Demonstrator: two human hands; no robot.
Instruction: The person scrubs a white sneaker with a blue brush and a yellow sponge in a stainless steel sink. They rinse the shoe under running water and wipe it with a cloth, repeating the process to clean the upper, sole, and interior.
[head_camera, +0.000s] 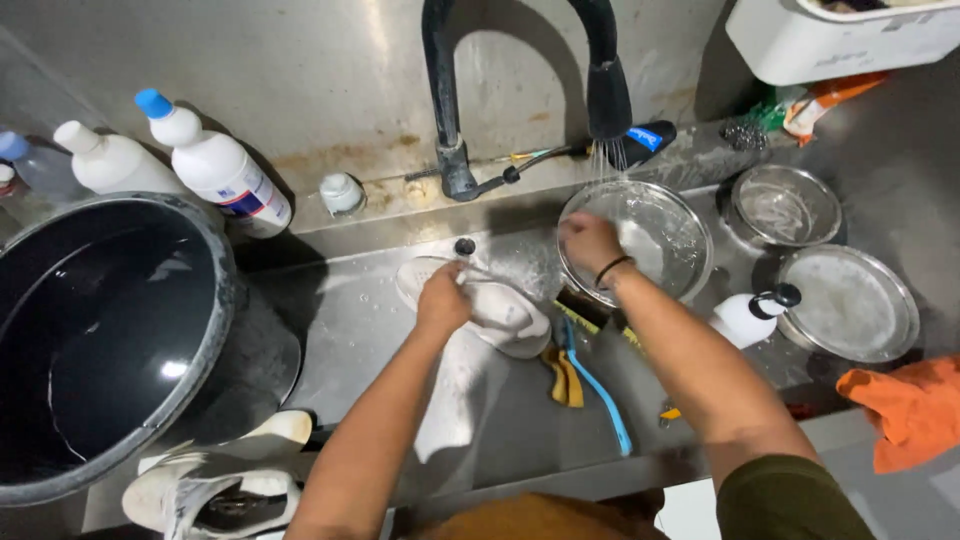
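Steel bowl (668, 232) at one o'clock is gripped by the right hand (589, 241) under the running tap (608, 95). White shoe (490, 305) is clamped by the left hand (443, 300); both are best held firmly.

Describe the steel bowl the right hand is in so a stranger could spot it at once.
Start at the black tap over the steel sink. Directly under its running water sits the steel bowl, with the right hand inside. Its steel neighbours farther right sit dry and untouched.

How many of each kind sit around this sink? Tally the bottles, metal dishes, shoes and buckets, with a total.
Bottles: 3 (blue-capped, white-capped, and one cut off at the left edge)
Metal dishes: 3 (bowl, small dish, plate)
Shoes: 2 (first, second)
Buckets: 1
Total: 9
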